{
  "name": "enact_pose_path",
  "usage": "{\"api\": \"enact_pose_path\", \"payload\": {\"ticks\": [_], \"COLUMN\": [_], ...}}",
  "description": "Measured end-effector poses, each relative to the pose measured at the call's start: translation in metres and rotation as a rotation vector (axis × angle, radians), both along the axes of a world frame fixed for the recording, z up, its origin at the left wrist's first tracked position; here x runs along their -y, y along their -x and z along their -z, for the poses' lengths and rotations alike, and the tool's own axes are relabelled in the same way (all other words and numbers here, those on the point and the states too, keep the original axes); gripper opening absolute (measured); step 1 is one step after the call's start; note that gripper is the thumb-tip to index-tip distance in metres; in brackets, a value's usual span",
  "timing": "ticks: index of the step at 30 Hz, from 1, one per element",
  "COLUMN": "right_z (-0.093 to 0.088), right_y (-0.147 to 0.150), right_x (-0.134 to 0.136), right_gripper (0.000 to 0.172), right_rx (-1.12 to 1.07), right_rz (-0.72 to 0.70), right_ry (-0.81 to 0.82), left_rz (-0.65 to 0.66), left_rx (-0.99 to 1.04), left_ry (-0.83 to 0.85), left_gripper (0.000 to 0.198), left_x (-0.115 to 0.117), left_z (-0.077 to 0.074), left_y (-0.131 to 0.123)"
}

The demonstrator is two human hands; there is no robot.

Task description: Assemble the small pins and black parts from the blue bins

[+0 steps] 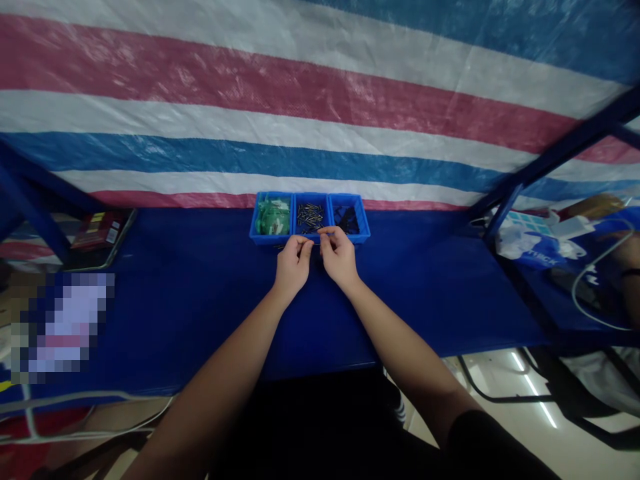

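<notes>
A blue plastic tray [265, 238] with three compartments sits at the far edge of the blue-covered table. Green bagged parts [273, 217] fill its left compartment, loose metal pins [310, 217] lie in the middle, and small dark pieces [346, 220] lie in the right. My left hand [294, 261] is at the tray's front wall, its fingertips pinched together over something too small to make out. My right hand [339, 257] is beside it, pinching a thin metal pin [326, 232] just over the tray's front rim.
The blue table cover [150, 313] stretches to both sides. A dark flat box [100, 233] and a pixelated patch [63, 327] lie to the left. A striped tarpaulin [300, 100] hangs behind, and dark blue frame bars [550, 153] stand at the right, beyond which are plastic bags [530, 240].
</notes>
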State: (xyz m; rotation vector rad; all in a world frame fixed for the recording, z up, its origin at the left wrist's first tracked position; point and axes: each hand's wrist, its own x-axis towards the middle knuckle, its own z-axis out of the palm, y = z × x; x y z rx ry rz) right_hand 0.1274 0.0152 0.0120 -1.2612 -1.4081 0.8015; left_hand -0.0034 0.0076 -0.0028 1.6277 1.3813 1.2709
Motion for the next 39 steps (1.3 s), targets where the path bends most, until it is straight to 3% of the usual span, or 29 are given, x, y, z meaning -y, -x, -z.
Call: {"api": "enact_pose_path", "payload": {"ticks": [7, 14, 23, 32, 39], "right_z": [-0.0005, -0.002, 0.0005, -0.0002, -0.0002], "right_y": [0.0015, -0.0006, 0.0012, 0.0008, 0.0013], "right_x": [0.0021, 0.0006, 0.0007, -0.0002, 0.0004], "right_gripper": [0.025, 0.024, 0.024, 0.023, 0.024], "right_rx": [0.014, -0.006, -0.009, -0.041, -0.046], "right_rz": [-0.026, 0.027, -0.007, 0.012, -0.009], "right_ry": [-0.011, -0.027, -0.019, -0.012, -0.019], "left_rz": [-0.023, 0.148, 0.053, 0.141, 0.049], "left_rx": [-0.015, 0.137, -0.023, 0.167, -0.017], "left_ry": [0.023, 0.059, 0.002, 0.058, -0.004], "left_gripper": [0.04, 0.029, 0.043, 0.03, 0.042], "left_x": [0.0028, 0.0027, 0.0031, 0.0026, 0.0036], "left_z": [-0.0047, -0.0018, -0.0025, -0.002, -0.0053], "left_y": [0.0004, -0.004, -0.0021, -0.0046, -0.0023]}}
